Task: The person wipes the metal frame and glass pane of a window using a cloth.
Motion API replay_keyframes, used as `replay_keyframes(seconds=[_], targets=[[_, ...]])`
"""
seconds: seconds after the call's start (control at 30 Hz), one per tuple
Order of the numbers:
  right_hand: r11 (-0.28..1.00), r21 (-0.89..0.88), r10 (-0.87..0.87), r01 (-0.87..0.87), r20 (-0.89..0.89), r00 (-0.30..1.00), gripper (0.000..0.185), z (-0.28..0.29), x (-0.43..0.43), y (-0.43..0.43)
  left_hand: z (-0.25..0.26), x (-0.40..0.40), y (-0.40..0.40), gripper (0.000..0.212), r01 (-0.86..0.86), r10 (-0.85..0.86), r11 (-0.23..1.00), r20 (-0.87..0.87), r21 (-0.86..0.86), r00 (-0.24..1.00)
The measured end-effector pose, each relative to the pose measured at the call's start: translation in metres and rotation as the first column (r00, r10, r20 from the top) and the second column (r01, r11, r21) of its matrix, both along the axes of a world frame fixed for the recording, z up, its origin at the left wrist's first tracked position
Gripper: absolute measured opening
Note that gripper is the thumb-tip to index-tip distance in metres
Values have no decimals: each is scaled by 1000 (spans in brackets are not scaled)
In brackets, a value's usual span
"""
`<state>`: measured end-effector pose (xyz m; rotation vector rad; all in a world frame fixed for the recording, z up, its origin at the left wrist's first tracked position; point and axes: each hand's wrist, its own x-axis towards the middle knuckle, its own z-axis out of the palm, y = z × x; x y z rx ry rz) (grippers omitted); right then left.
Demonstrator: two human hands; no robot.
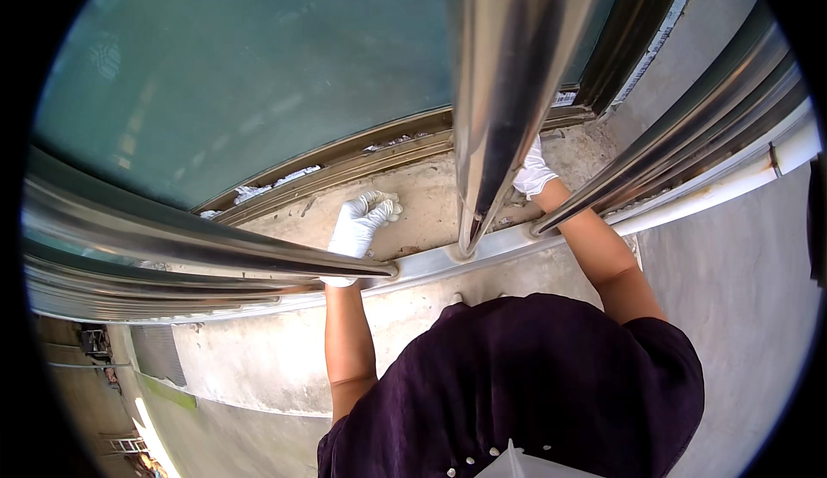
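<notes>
My left hand point(365, 219), in a white glove, reaches between the metal bars over a dusty concrete sill point(426, 184). Its fingers are curled in towards the thumb, and no object shows in them. My right hand point(535, 171), also gloved in white, is past the bars on the right. A thick upright bar point(497, 123) hides its fingers, so what it holds or touches cannot be made out. Behind the sill stands a greenish window pane point(258, 71) in a brown metal frame point(342, 168). Torn white film point(278, 183) clings to the frame's lower edge.
Shiny bars point(194, 239) rise from a flat metal rail point(426, 260) on both sides of my arms. A white pipe point(711, 194) runs along the right. Below lies a concrete floor point(258, 362); a small ladder point(128, 444) is at the far lower left.
</notes>
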<state>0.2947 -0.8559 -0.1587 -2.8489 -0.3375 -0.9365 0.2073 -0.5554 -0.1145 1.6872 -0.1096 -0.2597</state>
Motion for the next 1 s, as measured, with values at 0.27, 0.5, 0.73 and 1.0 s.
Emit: replay_keyframes(seconds=[0.27, 0.5, 0.73, 1.0], targets=[[817, -533, 209, -219, -81, 975, 15, 28, 13, 73, -19, -8, 15, 24, -30, 29, 999, -55, -31, 998], [538, 121, 822, -834, -296, 487, 16, 4, 34, 124, -10, -6, 20, 22, -153, 157, 986, -59, 70, 986], [662, 416, 678, -624, -686, 262, 21, -16, 63, 47, -27, 37, 31, 18, -413, 303, 826, 315, 383, 899], [742, 405, 642, -535, -659, 391, 20, 72, 17, 34, -37, 98, -24, 35, -601, 147, 289, 586, 745, 797]])
